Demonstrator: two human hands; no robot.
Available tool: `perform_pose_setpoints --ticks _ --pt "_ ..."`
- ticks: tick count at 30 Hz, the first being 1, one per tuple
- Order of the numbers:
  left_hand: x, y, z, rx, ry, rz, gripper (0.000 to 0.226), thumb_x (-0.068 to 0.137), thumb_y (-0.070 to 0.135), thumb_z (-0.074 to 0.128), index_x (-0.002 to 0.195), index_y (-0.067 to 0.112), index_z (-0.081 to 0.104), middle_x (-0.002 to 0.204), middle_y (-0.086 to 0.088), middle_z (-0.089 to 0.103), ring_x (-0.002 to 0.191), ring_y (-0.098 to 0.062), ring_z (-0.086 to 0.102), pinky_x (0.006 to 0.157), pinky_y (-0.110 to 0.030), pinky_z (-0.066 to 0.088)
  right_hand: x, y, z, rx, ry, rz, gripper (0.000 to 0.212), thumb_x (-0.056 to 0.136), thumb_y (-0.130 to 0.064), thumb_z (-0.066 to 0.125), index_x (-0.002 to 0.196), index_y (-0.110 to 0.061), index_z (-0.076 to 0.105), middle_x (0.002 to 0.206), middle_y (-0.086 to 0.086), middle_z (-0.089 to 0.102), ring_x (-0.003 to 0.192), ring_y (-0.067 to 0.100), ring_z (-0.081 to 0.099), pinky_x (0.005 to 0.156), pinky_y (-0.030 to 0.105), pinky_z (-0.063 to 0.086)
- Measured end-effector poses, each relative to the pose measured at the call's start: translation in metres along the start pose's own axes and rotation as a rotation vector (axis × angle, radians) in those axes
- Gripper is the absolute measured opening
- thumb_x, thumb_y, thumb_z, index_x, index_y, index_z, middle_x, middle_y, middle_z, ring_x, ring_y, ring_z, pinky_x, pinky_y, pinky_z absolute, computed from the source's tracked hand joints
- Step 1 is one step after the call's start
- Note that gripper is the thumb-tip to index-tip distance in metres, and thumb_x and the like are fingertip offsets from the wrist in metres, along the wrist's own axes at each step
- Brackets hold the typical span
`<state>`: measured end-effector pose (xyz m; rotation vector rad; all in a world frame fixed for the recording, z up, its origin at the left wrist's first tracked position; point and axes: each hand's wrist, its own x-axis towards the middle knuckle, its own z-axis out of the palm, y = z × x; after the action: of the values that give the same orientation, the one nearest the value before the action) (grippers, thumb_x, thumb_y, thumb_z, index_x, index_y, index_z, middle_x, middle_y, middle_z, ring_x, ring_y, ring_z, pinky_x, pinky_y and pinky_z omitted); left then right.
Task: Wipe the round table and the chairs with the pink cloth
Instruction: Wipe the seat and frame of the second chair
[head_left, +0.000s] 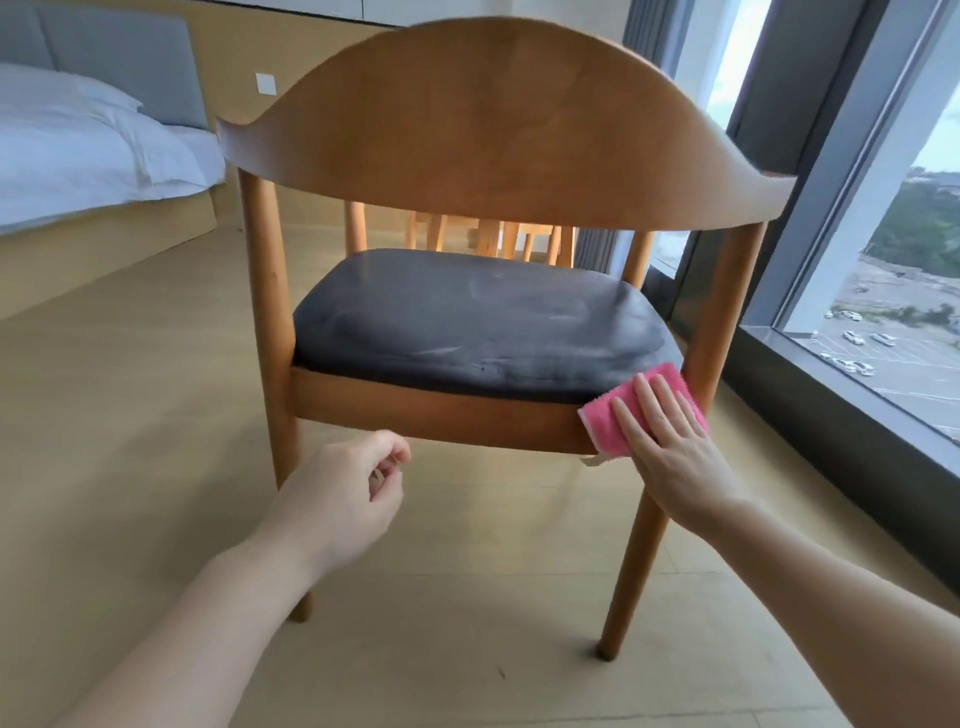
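Right hand (670, 447) flat on pink cloth (623, 410), chair (467, 156) upright.

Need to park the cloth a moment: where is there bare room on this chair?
The dark seat cushion lies bare from the left rear leg across to its middle. Crowded only at the right rear corner, where the right hand presses the pink cloth against the wooden rail.
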<state>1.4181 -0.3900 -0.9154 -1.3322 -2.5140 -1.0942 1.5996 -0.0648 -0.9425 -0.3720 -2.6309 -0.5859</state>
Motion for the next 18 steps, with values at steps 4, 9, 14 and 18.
perform_pose_setpoints --ticks 4,9,14,18 --pt "-0.01 -0.029 -0.005 0.011 -0.011 -0.067 0.015 0.09 0.022 0.058 0.095 0.035 0.061 0.081 0.017 0.062 0.072 -0.001 0.059 0.065 -0.026 0.055 0.009 -0.01 0.015 -0.061 0.009 -0.01 0.089 0.072 -0.011 0.08 0.147 -0.005 0.033 0.15 0.028 0.03 0.139 0.048 0.023 0.106 0.064 0.012" --pt "-0.013 -0.038 -0.002 0.026 -0.063 -0.071 0.015 0.089 0.023 0.059 0.093 0.037 0.06 0.078 0.016 0.061 0.071 -0.001 0.057 0.058 -0.02 0.05 0.008 -0.007 0.028 -0.138 0.128 -0.219 0.08 0.079 -0.009 0.068 0.148 -0.01 0.028 0.15 0.022 0.035 0.14 0.042 0.023 0.119 0.054 0.009" --pt "-0.016 -0.045 -0.007 0.053 -0.102 -0.079 0.014 0.09 0.023 0.057 0.095 0.036 0.061 0.076 0.016 0.061 0.069 -0.002 0.058 0.06 -0.024 0.053 0.007 -0.005 0.035 -0.206 0.184 -0.265 0.066 0.091 -0.014 0.047 0.15 -0.011 0.016 0.149 0.021 0.037 0.141 0.041 0.022 0.116 0.055 0.013" --pt "-0.018 -0.052 -0.011 0.056 -0.117 -0.088 0.014 0.09 0.023 0.056 0.094 0.035 0.061 0.075 0.015 0.061 0.069 -0.002 0.058 0.06 -0.023 0.053 0.027 -0.013 0.03 -0.253 0.207 -0.486 0.066 0.089 -0.019 0.034 0.152 -0.01 0.014 0.15 0.012 0.03 0.148 0.031 0.002 0.12 0.047 0.004"
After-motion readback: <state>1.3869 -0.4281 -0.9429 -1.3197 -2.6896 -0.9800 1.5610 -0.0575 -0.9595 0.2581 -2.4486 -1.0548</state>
